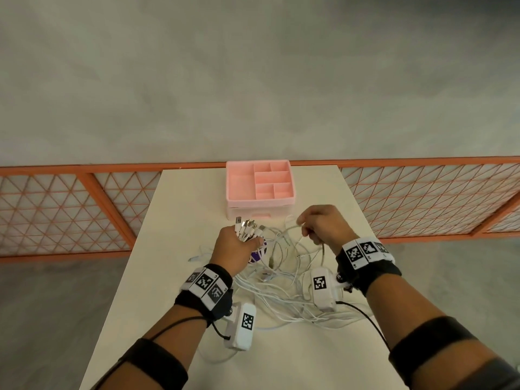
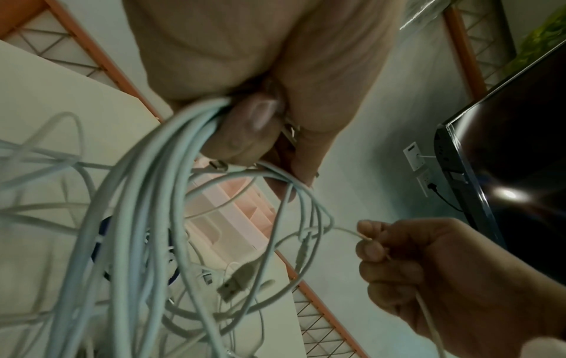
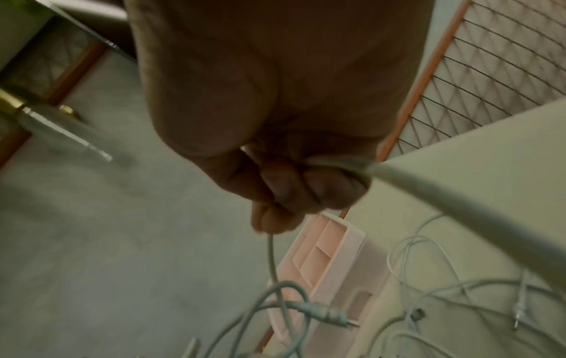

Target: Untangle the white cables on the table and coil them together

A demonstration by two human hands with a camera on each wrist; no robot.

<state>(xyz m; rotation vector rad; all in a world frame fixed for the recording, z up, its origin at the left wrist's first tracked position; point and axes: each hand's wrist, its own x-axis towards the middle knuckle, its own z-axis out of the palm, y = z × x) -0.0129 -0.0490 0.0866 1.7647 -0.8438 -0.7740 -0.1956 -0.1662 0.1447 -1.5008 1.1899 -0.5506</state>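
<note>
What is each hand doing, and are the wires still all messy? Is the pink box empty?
left hand: grips a bunch of cable ends, plugs sticking up
right hand: pinches one thin cable, raised
white cables: tangled on the table, not coiled
pink box: open on top, compartments empty

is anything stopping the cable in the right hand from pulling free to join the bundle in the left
Yes. The single cable pinched by the right hand runs into loops of the tangle hanging from the left hand, which grips the bundle. Those crossed loops lie between.
</note>
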